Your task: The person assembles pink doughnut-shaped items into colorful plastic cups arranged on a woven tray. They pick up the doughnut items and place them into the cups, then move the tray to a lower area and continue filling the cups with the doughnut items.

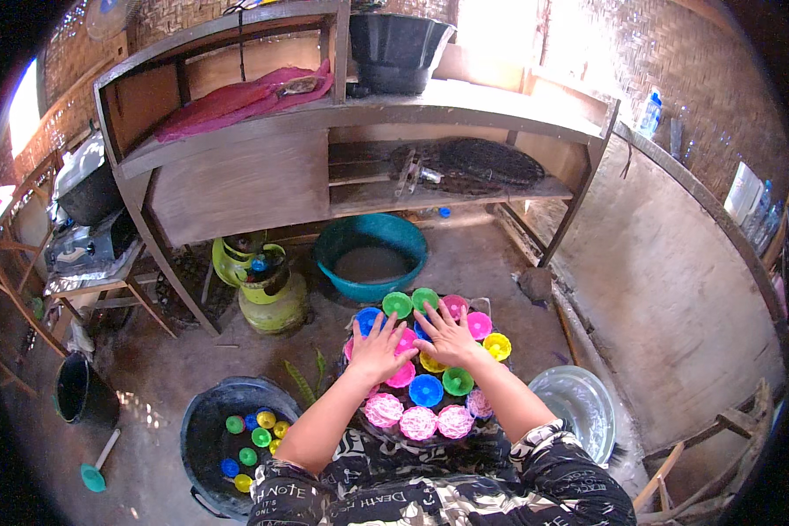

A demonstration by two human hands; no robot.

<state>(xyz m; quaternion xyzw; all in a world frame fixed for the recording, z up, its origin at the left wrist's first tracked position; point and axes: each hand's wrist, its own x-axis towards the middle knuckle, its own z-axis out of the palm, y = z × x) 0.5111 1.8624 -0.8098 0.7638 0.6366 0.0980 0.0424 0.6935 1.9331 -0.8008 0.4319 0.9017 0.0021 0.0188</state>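
Note:
Small fluted plastic moulds in blue, green, pink and yellow stand close together in front of me. My left hand (377, 352) lies over the left part of the group, fingers spread, next to a blue mould (367, 319) and a pink mould (401, 375). Over the middle right is my right hand (448, 339), also with fingers apart, near a yellow mould (497, 346) and a green mould (458, 381). Neither hand grips anything. Along the near edge, several pieces with a frilly pink-and-white top (418, 422) sit in a row. What supports the group is mostly hidden.
A black tub (203, 421) with more coloured moulds stands at left, a clear basin (579, 403) at right. Beyond are a teal basin (373, 289), a green gas cylinder (272, 302) and a wooden shelf unit (237, 197). A dark bucket (83, 392) and teal dipper (95, 478) are far left.

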